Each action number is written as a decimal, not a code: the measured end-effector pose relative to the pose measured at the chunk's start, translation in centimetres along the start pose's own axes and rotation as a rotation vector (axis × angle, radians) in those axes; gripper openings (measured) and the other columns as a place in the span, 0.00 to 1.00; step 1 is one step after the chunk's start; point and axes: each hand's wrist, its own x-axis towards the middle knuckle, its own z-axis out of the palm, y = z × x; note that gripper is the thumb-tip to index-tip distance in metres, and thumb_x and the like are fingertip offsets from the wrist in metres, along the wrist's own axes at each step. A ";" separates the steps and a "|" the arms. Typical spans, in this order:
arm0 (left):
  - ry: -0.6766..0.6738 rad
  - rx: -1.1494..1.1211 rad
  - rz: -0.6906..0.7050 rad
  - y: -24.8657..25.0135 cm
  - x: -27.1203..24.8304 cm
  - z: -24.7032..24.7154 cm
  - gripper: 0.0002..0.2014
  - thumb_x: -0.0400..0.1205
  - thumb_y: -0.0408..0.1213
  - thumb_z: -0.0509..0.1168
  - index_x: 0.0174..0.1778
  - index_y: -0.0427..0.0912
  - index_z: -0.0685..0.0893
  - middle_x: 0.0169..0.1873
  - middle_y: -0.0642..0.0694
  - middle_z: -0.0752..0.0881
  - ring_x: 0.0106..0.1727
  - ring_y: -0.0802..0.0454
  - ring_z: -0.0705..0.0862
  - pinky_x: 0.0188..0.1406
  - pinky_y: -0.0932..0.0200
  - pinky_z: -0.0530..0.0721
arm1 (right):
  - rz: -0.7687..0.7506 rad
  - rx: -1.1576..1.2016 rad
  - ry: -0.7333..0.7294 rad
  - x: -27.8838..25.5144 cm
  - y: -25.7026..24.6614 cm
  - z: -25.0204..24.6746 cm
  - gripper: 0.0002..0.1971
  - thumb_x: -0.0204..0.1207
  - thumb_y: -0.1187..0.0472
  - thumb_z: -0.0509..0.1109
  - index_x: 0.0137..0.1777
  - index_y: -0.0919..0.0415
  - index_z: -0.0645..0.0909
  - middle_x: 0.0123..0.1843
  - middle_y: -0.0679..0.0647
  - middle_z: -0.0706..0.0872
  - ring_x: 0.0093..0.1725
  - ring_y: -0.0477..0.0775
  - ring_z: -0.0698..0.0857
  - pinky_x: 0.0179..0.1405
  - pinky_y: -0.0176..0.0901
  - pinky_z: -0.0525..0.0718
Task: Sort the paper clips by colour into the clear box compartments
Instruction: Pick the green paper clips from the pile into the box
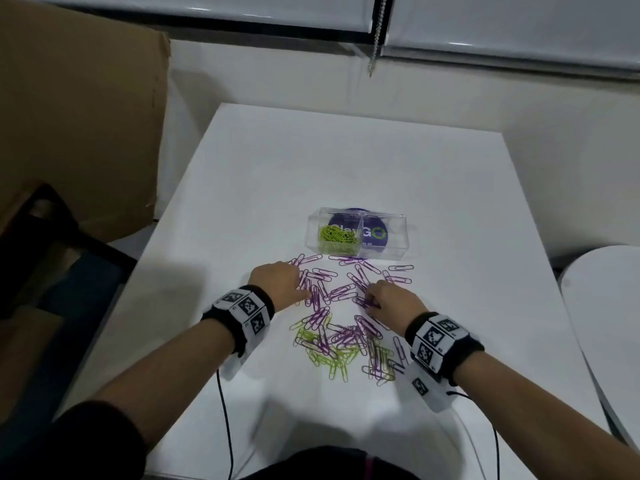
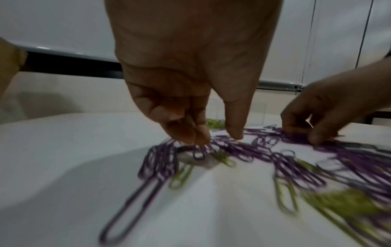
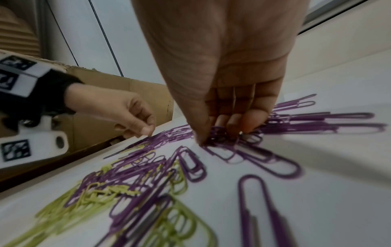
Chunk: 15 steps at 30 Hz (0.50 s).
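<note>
Head view: purple clips (image 1: 341, 292) and green clips (image 1: 332, 358) lie mixed on the white table (image 1: 242, 188), near the clear box (image 1: 358, 233). Right hand (image 1: 391, 299) pinches purple clips. Left hand (image 1: 278, 278) pinches one too.

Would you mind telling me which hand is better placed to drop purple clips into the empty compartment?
Probably the right hand: it already pinches purple clips and sits nearer the box's empty right compartment.
</note>
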 end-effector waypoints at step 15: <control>0.114 -0.214 -0.030 0.9 -0.4 3.3 0.14 0.83 0.38 0.60 0.62 0.37 0.78 0.63 0.40 0.78 0.63 0.42 0.79 0.60 0.51 0.78 | -0.222 -0.133 0.067 -0.8 -1.1 -0.9 0.13 0.79 0.62 0.63 0.63 0.60 0.78 0.63 0.55 0.81 0.64 0.57 0.77 0.59 0.46 0.75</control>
